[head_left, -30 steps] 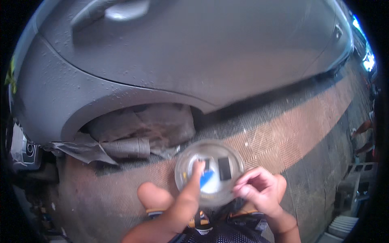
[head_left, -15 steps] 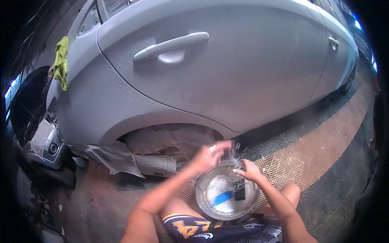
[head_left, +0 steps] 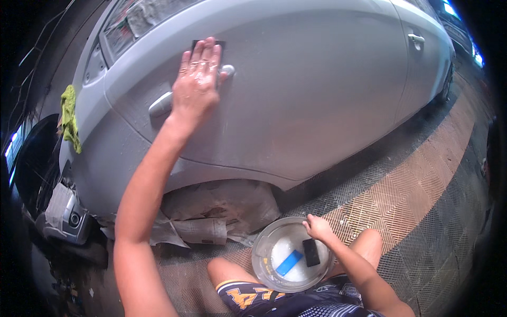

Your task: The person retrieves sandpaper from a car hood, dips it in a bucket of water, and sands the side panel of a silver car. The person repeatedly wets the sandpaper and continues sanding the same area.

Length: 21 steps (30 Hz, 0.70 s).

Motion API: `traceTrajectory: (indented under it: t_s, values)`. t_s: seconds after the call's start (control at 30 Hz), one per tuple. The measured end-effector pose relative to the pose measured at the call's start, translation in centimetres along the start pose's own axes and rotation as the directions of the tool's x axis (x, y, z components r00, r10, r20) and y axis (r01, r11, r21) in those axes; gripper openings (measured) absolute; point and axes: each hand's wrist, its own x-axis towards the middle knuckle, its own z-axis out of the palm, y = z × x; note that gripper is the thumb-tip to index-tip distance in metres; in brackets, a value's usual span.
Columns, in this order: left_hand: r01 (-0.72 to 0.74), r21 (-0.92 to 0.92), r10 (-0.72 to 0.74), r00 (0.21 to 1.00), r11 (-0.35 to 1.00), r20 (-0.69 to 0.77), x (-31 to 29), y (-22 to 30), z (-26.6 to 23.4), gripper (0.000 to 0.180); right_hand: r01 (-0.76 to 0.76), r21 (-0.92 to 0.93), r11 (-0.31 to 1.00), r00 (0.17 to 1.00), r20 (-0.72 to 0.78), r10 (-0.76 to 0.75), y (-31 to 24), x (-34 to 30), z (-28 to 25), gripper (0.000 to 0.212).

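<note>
My left hand (head_left: 196, 87) is wet and lies flat against the grey car door (head_left: 317, 100), over the middle of the door handle (head_left: 160, 104). Under its fingers is a thin dark sheet that looks like sandpaper (head_left: 222, 45), mostly hidden by the hand. My right hand (head_left: 318, 228) is closed on the far right rim of a clear round bucket (head_left: 259, 264) between my knees. Inside the bucket are cloudy, foamy water, a blue rectangular block (head_left: 289, 263) and a black rectangular block (head_left: 311, 252).
A yellow-green cloth (head_left: 68, 119) hangs at the car's left end. Paper masking (head_left: 222, 203) covers the wheel arch. An uncovered lamp unit (head_left: 71, 216) juts out at lower left. Ribbed floor tiles (head_left: 401, 195) run along the car's right side.
My left hand has gone from above the bucket, amid splashing water, up to the door handle with the dark sheet. My right hand stays at the bucket's rim. The view has shifted slightly.
</note>
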Motion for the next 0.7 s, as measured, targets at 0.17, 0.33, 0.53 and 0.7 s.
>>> traceTrajectory:
  t_s: [0.17, 0.33, 0.53, 0.7]
  values:
    - [-0.086, 0.026, 0.086, 0.996, 0.996, 0.004, 11.4, 7.6, 5.6, 0.058, 0.061, 0.027, 0.998, 0.997, -0.045, -0.059, -2.0, 0.4, 0.9, 0.028]
    - [0.157, -0.007, -0.157, 0.987, 0.988, -0.037, 6.9, 8.8, 6.0, 0.069, -0.012, 0.011, 1.000, 0.999, -0.037, 0.012, 0.6, -0.4, 0.1, 0.028]
    - [0.185, 0.103, -0.183, 0.983, 0.977, -0.030, 12.3, 15.6, 8.5, 0.066, -0.014, 0.054, 0.998, 1.000, -0.016, 0.015, -2.4, 0.0, -0.1, 0.028]
    - [0.037, -0.247, -0.082, 0.981, 0.968, -0.174, 12.2, 15.9, 11.3, 0.070, 0.022, 0.084, 0.996, 0.996, -0.082, -0.015, -1.3, -1.3, 0.7, 0.026]
